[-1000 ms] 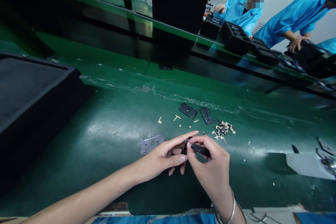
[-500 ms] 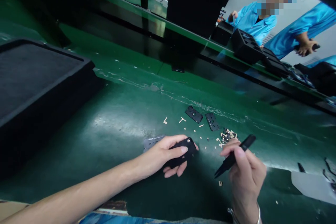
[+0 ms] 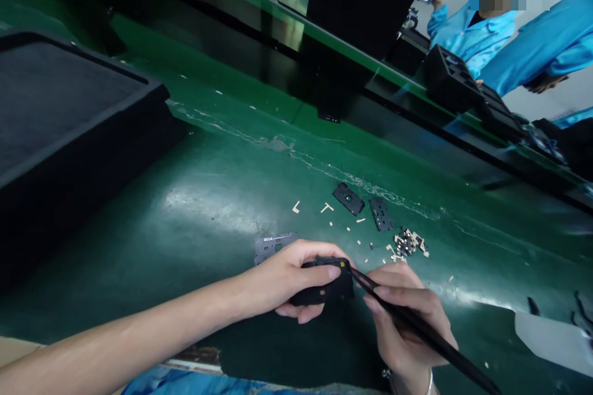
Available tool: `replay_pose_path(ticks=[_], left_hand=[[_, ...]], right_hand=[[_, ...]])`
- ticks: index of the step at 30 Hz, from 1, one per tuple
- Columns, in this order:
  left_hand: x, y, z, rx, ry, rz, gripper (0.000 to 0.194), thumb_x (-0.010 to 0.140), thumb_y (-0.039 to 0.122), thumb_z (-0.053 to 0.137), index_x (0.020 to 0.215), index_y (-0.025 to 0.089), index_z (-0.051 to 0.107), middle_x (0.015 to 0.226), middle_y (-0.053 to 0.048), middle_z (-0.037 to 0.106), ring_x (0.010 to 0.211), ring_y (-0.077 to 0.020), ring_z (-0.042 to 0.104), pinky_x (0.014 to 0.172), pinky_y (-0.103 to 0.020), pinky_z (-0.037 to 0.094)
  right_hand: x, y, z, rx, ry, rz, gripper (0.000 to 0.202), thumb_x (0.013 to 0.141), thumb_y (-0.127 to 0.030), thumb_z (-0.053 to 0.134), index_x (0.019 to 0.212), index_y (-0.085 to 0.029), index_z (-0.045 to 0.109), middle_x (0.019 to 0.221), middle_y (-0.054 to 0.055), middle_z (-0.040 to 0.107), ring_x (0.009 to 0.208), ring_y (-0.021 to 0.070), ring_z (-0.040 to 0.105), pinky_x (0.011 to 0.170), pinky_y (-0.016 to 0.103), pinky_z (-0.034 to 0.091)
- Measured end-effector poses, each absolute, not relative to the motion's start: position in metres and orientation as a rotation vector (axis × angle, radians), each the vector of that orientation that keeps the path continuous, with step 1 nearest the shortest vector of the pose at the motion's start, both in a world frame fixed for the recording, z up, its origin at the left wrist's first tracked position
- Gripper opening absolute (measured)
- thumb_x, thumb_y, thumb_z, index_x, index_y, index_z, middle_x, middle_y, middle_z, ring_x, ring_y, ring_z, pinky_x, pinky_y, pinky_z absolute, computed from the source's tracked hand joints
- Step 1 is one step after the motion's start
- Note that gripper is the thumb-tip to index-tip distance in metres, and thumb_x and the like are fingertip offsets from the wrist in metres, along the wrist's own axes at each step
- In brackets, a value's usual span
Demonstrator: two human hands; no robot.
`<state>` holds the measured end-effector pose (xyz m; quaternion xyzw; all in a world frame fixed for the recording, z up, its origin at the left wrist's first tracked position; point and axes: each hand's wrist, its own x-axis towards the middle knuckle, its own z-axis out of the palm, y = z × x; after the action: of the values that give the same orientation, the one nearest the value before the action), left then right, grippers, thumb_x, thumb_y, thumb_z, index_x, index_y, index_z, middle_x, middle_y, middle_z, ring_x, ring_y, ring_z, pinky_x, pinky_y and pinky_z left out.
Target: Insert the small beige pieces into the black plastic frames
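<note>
My left hand (image 3: 306, 278) is closed around a black rectangular plastic part (image 3: 340, 287), its thumb lying across the top face. A small yellow patch shows near one corner of that part. Black tweezers (image 3: 417, 324) are pinched in my right hand (image 3: 410, 315), and their tips meet the part's right upper corner. Whether the tips grip anything is too small to see. Partly behind my left wrist lies a grey flat plate (image 3: 269, 245). Beyond my hands are two black plates (image 3: 348, 199) and a heap of small beige and black pieces (image 3: 410, 242).
A large black foam tray (image 3: 69, 105) stands at the left. Loose beige strips (image 3: 327, 207) are scattered on the green tabletop (image 3: 208, 197). At the right lies a whitish sheet (image 3: 551, 333). Across the dark rail, people in blue sleeves (image 3: 537, 43) work beside black boxes (image 3: 451, 77).
My right hand has turned and moved left, bringing the tweezer tips from open space to the black part's corner. My left hand has tilted the part. The view has shifted slightly.
</note>
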<state>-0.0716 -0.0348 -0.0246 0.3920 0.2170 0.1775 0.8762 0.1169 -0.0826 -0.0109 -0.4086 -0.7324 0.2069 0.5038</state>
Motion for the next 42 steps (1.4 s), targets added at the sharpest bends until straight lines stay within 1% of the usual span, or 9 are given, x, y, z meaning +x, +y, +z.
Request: replay_pose_path(ticks=[8, 18, 26, 32, 37, 39, 40, 41, 42], left_hand=[[-0.0714, -0.0336, -0.0234, 0.824, 0.432, 0.349, 0.028, 0.089, 0.036, 0.047, 0.106, 0.015, 0.054, 0.041, 0.007, 0.047, 0.028, -0.0041, 0.026, 0.029, -0.014, 0.016], [-0.0732, -0.0328, -0.0186, 0.878, 0.468, 0.293, 0.022, 0.091, 0.032, 0.044, 0.1, 0.016, 0.056, 0.04, 0.007, 0.043, 0.031, -0.0045, 0.028, 0.031, -0.014, 0.017], [-0.0741, -0.0338, -0.0156, 0.914, 0.537, 0.28, 0.019, 0.09, 0.032, 0.045, 0.094, 0.018, 0.057, 0.039, 0.009, 0.037, 0.033, -0.0045, 0.03, 0.033, -0.011, 0.02], [-0.0712, -0.0367, -0.0231, 0.919, 0.566, 0.331, 0.023, 0.09, 0.037, 0.044, 0.089, 0.018, 0.056, 0.039, 0.009, 0.038, 0.032, -0.0053, 0.031, 0.032, -0.012, 0.02], [-0.0698, -0.0335, -0.0207, 0.918, 0.567, 0.31, 0.024, 0.09, 0.038, 0.042, 0.082, 0.018, 0.051, 0.037, 0.009, 0.04, 0.03, -0.0046, 0.025, 0.031, -0.013, 0.018], [-0.069, -0.0335, -0.0205, 0.914, 0.571, 0.316, 0.026, 0.091, 0.039, 0.041, 0.078, 0.018, 0.049, 0.037, 0.009, 0.041, 0.029, -0.0046, 0.024, 0.03, -0.013, 0.017], [-0.0685, -0.034, -0.0213, 0.915, 0.575, 0.326, 0.026, 0.091, 0.039, 0.04, 0.078, 0.018, 0.048, 0.037, 0.008, 0.042, 0.029, -0.0046, 0.024, 0.03, -0.014, 0.017], [-0.068, -0.0349, -0.0227, 0.916, 0.576, 0.335, 0.026, 0.091, 0.039, 0.04, 0.078, 0.018, 0.047, 0.038, 0.008, 0.043, 0.029, -0.0046, 0.024, 0.03, -0.014, 0.017], [-0.0674, -0.0361, -0.0244, 0.916, 0.572, 0.35, 0.024, 0.091, 0.038, 0.04, 0.079, 0.018, 0.047, 0.04, 0.008, 0.044, 0.03, -0.0046, 0.026, 0.031, -0.014, 0.017]], right_hand=[[0.1149, -0.0825, -0.0103, -0.954, -1.778, 0.558, 0.037, 0.066, 0.007, 0.062, 0.091, -0.021, 0.06, 0.076, 0.003, 0.067, 0.063, 0.0183, 0.06, 0.053, 0.034, 0.049], [0.1112, -0.0829, -0.0147, -1.052, -1.533, 0.747, 0.027, 0.073, 0.003, 0.06, 0.085, -0.021, 0.059, 0.073, 0.001, 0.067, 0.066, 0.0172, 0.061, 0.06, 0.034, 0.047], [0.1114, -0.0785, -0.0172, -1.077, -1.521, 0.778, 0.023, 0.074, 0.0, 0.062, 0.083, -0.02, 0.059, 0.07, 0.0, 0.063, 0.064, 0.0161, 0.06, 0.059, 0.032, 0.046], [0.1116, -0.0792, -0.0156, -1.085, -1.592, 0.715, 0.026, 0.072, 0.002, 0.063, 0.083, -0.021, 0.059, 0.071, 0.0, 0.065, 0.062, 0.0157, 0.059, 0.059, 0.033, 0.047], [0.1095, -0.0805, -0.0156, -1.017, -1.728, 0.517, 0.032, 0.068, 0.004, 0.064, 0.09, -0.019, 0.06, 0.075, 0.003, 0.067, 0.065, 0.0175, 0.061, 0.058, 0.033, 0.048], [0.1085, -0.0797, -0.0166, -1.011, -1.64, 0.415, 0.029, 0.072, -0.001, 0.063, 0.093, -0.02, 0.059, 0.075, 0.003, 0.065, 0.066, 0.0183, 0.061, 0.059, 0.035, 0.048], [0.1081, -0.0789, -0.0172, -1.033, -1.57, 0.382, 0.022, 0.076, -0.006, 0.06, 0.092, -0.02, 0.058, 0.074, 0.002, 0.064, 0.067, 0.0183, 0.061, 0.062, 0.035, 0.047], [0.1078, -0.0778, -0.0178, -1.078, -1.499, 0.377, 0.011, 0.081, -0.011, 0.056, 0.087, -0.02, 0.058, 0.074, 0.002, 0.062, 0.07, 0.0181, 0.06, 0.065, 0.036, 0.046], [0.1076, -0.0767, -0.0185, -1.138, -1.441, 0.41, 0.008, 0.085, -0.017, 0.051, 0.081, -0.02, 0.057, 0.075, 0.003, 0.06, 0.072, 0.0175, 0.059, 0.068, 0.035, 0.045]])
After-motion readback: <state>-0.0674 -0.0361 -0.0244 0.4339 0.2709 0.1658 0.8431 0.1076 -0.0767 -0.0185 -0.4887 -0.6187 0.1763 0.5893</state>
